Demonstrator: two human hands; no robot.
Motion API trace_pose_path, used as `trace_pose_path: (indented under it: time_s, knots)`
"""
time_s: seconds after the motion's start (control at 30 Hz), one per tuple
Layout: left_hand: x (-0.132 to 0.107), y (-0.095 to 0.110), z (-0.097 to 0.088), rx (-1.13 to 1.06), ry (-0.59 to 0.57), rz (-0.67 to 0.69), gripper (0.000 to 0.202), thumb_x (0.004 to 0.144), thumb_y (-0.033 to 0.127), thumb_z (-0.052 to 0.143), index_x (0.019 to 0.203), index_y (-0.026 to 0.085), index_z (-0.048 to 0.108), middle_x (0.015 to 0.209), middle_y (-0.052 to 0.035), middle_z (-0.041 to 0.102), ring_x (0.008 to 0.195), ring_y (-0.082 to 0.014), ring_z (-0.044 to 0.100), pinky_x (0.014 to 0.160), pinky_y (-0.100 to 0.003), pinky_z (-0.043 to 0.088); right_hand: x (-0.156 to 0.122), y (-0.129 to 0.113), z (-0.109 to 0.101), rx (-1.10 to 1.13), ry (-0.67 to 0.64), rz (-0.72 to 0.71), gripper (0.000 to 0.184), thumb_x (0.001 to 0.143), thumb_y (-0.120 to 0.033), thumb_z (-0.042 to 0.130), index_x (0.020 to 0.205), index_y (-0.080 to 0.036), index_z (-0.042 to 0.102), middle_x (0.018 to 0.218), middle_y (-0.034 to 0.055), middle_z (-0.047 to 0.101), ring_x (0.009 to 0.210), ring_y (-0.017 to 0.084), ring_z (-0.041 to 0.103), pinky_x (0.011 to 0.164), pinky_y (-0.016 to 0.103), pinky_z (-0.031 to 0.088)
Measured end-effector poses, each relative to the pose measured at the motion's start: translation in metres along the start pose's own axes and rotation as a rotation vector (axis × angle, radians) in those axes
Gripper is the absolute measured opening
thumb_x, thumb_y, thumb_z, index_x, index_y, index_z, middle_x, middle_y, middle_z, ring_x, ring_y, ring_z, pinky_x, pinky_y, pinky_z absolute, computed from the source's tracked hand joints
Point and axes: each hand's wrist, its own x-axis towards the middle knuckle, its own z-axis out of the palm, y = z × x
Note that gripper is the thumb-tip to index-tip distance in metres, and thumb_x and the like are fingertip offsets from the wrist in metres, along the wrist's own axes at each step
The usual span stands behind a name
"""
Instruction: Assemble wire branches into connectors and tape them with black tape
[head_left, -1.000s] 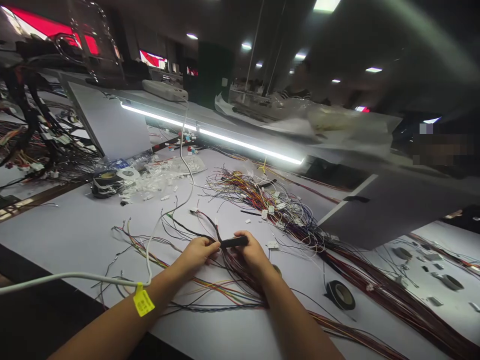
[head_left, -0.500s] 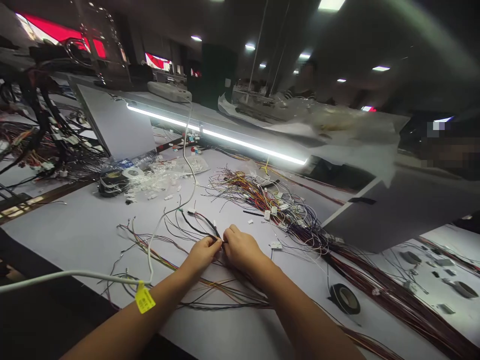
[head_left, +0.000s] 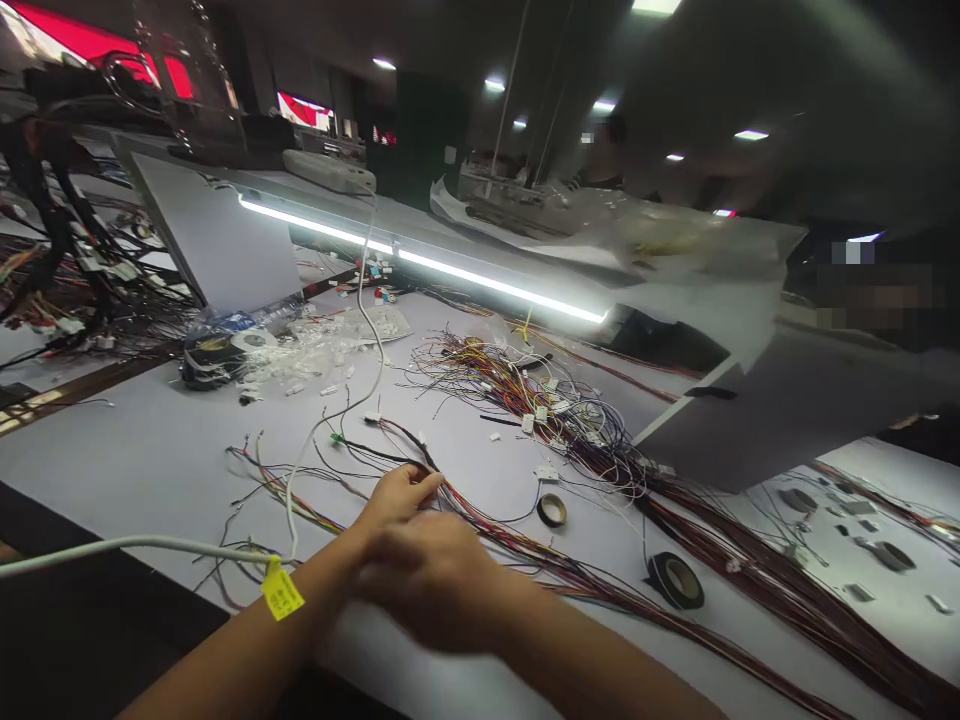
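Observation:
My left hand point(head_left: 401, 492) rests on the white table point(head_left: 150, 450), its fingertips pinched on a dark taped stretch of the wire bundle point(head_left: 540, 560). That bundle of many coloured wires runs right and towards me across the table. My right hand point(head_left: 427, 575) is blurred with motion and sits nearer to me, in front of my left wrist. Its fingers look curled, but the blur hides whether it holds anything. A small tape roll point(head_left: 551, 510) lies flat just right of the hands. A larger black tape roll point(head_left: 675, 580) lies further right.
A white cable point(head_left: 150, 545) with a yellow tag point(head_left: 281, 592) crosses my left forearm. Loose wires with white connectors point(head_left: 540, 400) pile up behind. Clear bags of parts point(head_left: 315, 350) and tape rolls point(head_left: 214, 360) lie at the left. A lit light bar point(head_left: 420, 265) and a grey panel point(head_left: 750, 420) border the space.
My right hand left the wire bundle and swept back towards me and leftward, uncovering the small tape roll. The black strip it held a second ago is out of sight. My left hand stayed on the wires.

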Motion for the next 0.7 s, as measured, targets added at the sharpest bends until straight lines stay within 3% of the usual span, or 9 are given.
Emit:
trace_pose_path:
  time_s: [0.07, 0.17, 0.3, 0.4, 0.47, 0.6, 0.7]
  knots:
    - [-0.004, -0.001, -0.002, -0.033, -0.011, 0.02, 0.03, 0.061, 0.04, 0.076, 0.074, 0.015, 0.064, 0.066, -0.0022, 0.066, 0.066, -0.0192, 0.061, 0.063, -0.028, 0.047, 0.006, 0.029, -0.024, -0.339, 0.006, 0.091, 0.023, 0.09, -0.027, 0.049, 0.101, -0.03, 0.069, 0.103, 0.0019, 0.065, 0.086, 0.017, 0.057, 0.079, 0.028, 0.042]
    - [-0.008, -0.002, -0.002, -0.145, 0.031, 0.054, 0.039, 0.061, 0.036, 0.077, 0.091, 0.017, 0.062, 0.066, 0.0021, 0.063, 0.068, -0.0167, 0.062, 0.069, -0.028, 0.048, 0.007, 0.079, -0.054, -0.521, 0.033, 0.279, 0.038, 0.091, -0.018, 0.047, 0.124, -0.029, 0.06, 0.104, 0.007, 0.064, 0.082, 0.018, 0.058, 0.081, 0.029, 0.041]
    - [-0.009, -0.001, 0.003, -0.265, 0.064, 0.029, 0.04, 0.06, 0.027, 0.074, 0.095, 0.016, 0.058, 0.065, 0.0018, 0.061, 0.061, -0.0142, 0.06, 0.063, -0.027, 0.048, 0.006, 0.106, -0.051, -0.605, 0.114, 0.391, 0.039, 0.085, -0.008, 0.049, 0.115, -0.026, 0.066, 0.116, 0.012, 0.062, 0.111, 0.027, 0.051, 0.098, 0.042, 0.033]
    - [-0.013, 0.002, 0.005, -0.314, 0.053, 0.027, 0.024, 0.065, 0.026, 0.07, 0.084, 0.015, 0.059, 0.069, -0.0013, 0.063, 0.065, -0.0152, 0.061, 0.061, -0.027, 0.049, 0.017, 0.099, -0.032, -0.249, 0.213, 0.447, 0.03, 0.088, -0.019, 0.052, 0.115, -0.022, 0.065, 0.124, 0.0127, 0.059, 0.118, 0.029, 0.047, 0.102, 0.043, 0.031]
    - [-0.017, 0.002, 0.004, -0.355, 0.042, 0.046, 0.019, 0.067, 0.027, 0.068, 0.08, 0.016, 0.06, 0.077, -0.0031, 0.065, 0.074, -0.017, 0.062, 0.067, -0.029, 0.05, 0.028, 0.094, -0.019, 0.132, 0.215, 0.524, 0.027, 0.089, -0.032, 0.053, 0.11, -0.02, 0.065, 0.111, 0.0108, 0.065, 0.108, 0.026, 0.056, 0.096, 0.039, 0.038]
    - [-0.028, -0.001, -0.008, -0.35, 0.018, 0.163, 0.009, 0.071, 0.023, 0.065, 0.078, 0.017, 0.066, 0.085, -0.0035, 0.066, 0.085, -0.0189, 0.061, 0.082, -0.031, 0.049, 0.037, 0.094, -0.002, 0.491, 0.148, 0.599, 0.032, 0.087, -0.044, 0.051, 0.101, -0.016, 0.06, 0.078, 0.0037, 0.067, 0.07, 0.018, 0.063, 0.066, 0.029, 0.048]
    - [-0.035, -0.003, -0.02, -0.19, 0.014, 0.242, 0.008, 0.072, 0.018, 0.064, 0.076, 0.019, 0.071, 0.088, -0.0038, 0.068, 0.095, -0.021, 0.06, 0.092, -0.032, 0.043, 0.031, 0.097, 0.003, 0.937, 0.247, 0.591, 0.046, 0.074, -0.044, 0.069, 0.109, -0.02, 0.049, 0.071, -0.0033, 0.06, 0.058, 0.013, 0.059, 0.053, 0.023, 0.045]
